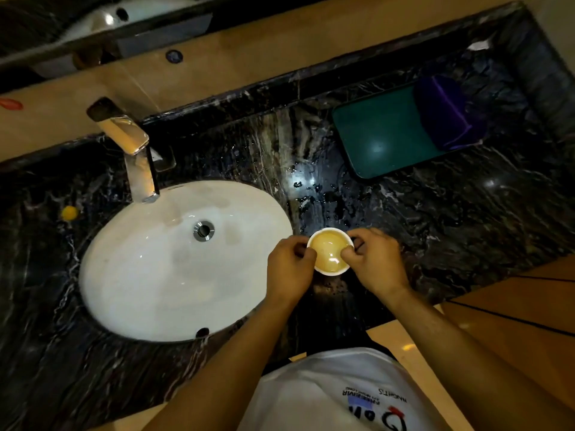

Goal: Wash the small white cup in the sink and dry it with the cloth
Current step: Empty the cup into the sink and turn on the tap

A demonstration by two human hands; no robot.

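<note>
The small white cup (330, 251) is just right of the oval white sink (149, 275), over the wet black marble counter (451, 219). A yellowish liquid shows inside it. My left hand (289, 269) pinches the cup's left rim. My right hand (373, 262) pinches its right rim, thumb inside the edge. A purple cloth (445, 112) lies folded on a dark green tray (382, 138) at the back right. The chrome tap (137, 157) stands behind the sink with no water running.
A small yellow object (69, 212) lies on the counter left of the sink. Water drops are scattered on the marble behind the cup. A tan wall and mirror edge run along the back. The counter's front edge meets a wooden cabinet (513, 306) at the right.
</note>
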